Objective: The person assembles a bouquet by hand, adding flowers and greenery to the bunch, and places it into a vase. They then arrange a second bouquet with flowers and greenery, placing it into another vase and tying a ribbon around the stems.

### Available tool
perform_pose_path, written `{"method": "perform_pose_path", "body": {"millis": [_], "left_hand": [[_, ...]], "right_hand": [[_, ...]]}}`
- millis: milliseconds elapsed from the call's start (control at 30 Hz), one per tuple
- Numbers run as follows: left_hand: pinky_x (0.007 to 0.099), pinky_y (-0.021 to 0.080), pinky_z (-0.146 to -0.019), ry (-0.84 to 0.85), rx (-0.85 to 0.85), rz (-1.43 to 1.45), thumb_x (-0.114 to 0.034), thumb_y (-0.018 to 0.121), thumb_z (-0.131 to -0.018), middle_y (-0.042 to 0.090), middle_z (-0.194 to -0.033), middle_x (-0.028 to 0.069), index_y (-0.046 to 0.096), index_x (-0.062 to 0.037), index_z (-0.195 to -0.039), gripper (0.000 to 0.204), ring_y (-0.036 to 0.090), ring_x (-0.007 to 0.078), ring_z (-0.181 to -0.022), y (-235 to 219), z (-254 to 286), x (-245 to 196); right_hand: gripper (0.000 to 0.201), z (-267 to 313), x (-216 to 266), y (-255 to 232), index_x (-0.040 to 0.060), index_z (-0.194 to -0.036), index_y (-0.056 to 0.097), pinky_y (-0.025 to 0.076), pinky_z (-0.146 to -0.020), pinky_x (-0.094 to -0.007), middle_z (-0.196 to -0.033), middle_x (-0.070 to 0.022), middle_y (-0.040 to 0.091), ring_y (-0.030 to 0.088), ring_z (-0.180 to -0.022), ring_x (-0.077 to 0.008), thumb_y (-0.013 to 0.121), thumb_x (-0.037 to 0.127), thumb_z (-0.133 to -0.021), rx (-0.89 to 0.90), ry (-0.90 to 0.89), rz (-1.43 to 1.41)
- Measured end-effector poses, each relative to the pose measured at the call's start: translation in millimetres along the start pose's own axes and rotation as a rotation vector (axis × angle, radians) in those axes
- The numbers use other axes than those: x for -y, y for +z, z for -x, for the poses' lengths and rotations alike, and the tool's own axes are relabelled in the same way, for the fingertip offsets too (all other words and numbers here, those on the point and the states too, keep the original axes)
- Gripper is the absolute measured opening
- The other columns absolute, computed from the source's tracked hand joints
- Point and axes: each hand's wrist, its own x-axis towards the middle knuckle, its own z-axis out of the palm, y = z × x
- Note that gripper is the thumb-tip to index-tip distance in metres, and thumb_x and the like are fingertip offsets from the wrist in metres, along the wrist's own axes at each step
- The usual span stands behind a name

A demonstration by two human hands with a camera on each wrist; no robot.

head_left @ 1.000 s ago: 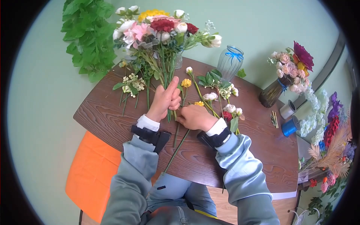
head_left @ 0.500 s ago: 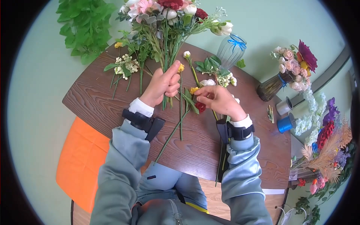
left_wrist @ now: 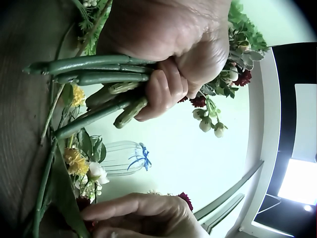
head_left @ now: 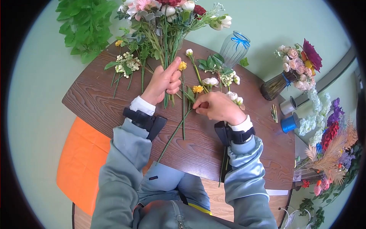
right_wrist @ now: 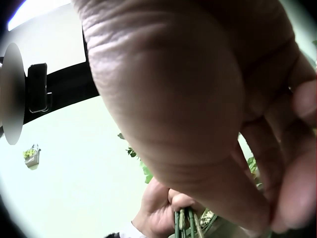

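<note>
My left hand (head_left: 162, 84) grips the bouquet's green stems (left_wrist: 99, 74) with curled fingers, thumb raised; the cut ends stick out below the fist. Above it spreads the bouquet (head_left: 167, 19) of pink, white and dark red flowers. My right hand (head_left: 220, 107) is low over the table, its thumb and fingertips closed at the upper end of a long green stem (head_left: 171, 138) with a leaf (left_wrist: 67, 193). Close by that hand in the left wrist view is a partly hidden red flower (left_wrist: 84, 201). A yellow flower (head_left: 198, 89) lies just beyond the fingers.
Loose stems with white berries (head_left: 127, 65) and white flowers (head_left: 210, 81) lie on the brown table (head_left: 103, 89). Behind stands a glass vase (head_left: 233, 49). To the right are a filled dark vase (head_left: 275, 87), a blue spool (head_left: 290, 123) and a silver spool (head_left: 288, 105).
My right hand lifted off the yellow flower area, moved right, then came down and left over the red flower, covering it. The left hand keeps its grip; the view shifted, cutting off the bouquet's top.
</note>
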Motion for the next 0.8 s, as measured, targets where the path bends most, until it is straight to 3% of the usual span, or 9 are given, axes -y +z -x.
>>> {"method": "perform_pose_path", "body": {"millis": [67,167,233,433,600,700,800], "left_hand": [[0.021,0.013,-0.035,-0.004,0.0,-0.006,-0.04,0.047,-0.095,0.019,-0.051,-0.0096,0.032,-0.0185,-0.067,0.038,0.018,0.0023,-0.038,0,-1,1],[0.021,0.013,-0.035,-0.012,-0.004,-0.006,-0.04,0.047,-0.095,0.019,-0.051,-0.0097,0.032,-0.0185,-0.067,0.038,0.018,0.0023,-0.038,-1,-1,3],[0.0209,0.014,-0.035,-0.012,-0.009,-0.018,-0.04,0.047,-0.095,0.019,-0.051,-0.0096,0.033,-0.0184,-0.068,0.037,0.018,0.0022,-0.038,-1,-2,4],[0.0207,0.014,-0.035,-0.022,-0.009,-0.021,-0.039,0.047,-0.095,0.019,-0.051,-0.0099,0.035,-0.0184,-0.069,0.036,0.018,0.002,-0.038,0,-1,3],[0.0205,0.015,-0.035,-0.022,-0.007,-0.028,-0.038,0.047,-0.095,0.02,-0.051,-0.0099,0.035,-0.0184,-0.069,0.035,0.018,0.0018,-0.038,1,-1,4],[0.0206,0.015,-0.035,-0.025,-0.002,-0.025,-0.038,0.047,-0.096,0.02,-0.051,-0.0099,0.035,-0.0185,-0.069,0.035,0.018,0.0017,-0.038,0,-1,4],[0.0207,0.015,-0.035,-0.023,0.011,-0.02,-0.038,0.046,-0.096,0.02,-0.051,-0.0099,0.035,-0.0186,-0.069,0.035,0.018,0.0017,-0.038,0,-1,5]], "right_hand": [[0.019,-1,4,6,0.0068,-0.095,0.067,0.049,-0.061,-0.0319,-0.07,-0.0099,0.065,0.063,-0.065,-0.0197,0.063,0.011,-0.077,0.046,0.045,0.066],[0.02,-7,-3,18,0.0069,-0.096,0.067,0.049,-0.063,-0.0329,-0.07,-0.0106,0.065,0.064,-0.068,-0.0225,0.062,0.011,-0.077,0.089,-0.111,0.095],[0.018,-8,-3,16,0.0063,-0.093,0.068,0.049,-0.066,-0.0342,-0.072,-0.0119,0.066,0.064,-0.071,-0.0259,0.063,0.013,-0.076,0.204,-0.05,0.071],[0.016,1,-14,0,0.0059,-0.083,0.069,0.049,-0.068,-0.035,-0.076,-0.0127,0.067,0.065,-0.073,-0.0265,0.067,0.019,-0.074,0.223,0.062,0.173],[0.02,0,-17,1,0.0062,-0.086,0.069,0.049,-0.069,-0.0333,-0.077,-0.0095,0.068,0.065,-0.073,-0.0249,0.071,0.019,-0.071,0.22,0.083,0.132],[0.021,7,-26,-9,0.0032,-0.087,0.068,0.05,-0.067,-0.0326,-0.079,-0.0096,0.068,0.066,-0.072,-0.0225,0.071,0.009,-0.068,0.105,-0.061,-0.068],[0.017,18,-34,-28,0.0004,-0.089,0.067,0.05,-0.058,-0.0285,-0.077,-0.0096,0.069,0.065,-0.06,-0.0155,0.067,0.004,-0.072,-0.076,0.179,-0.178]]}}
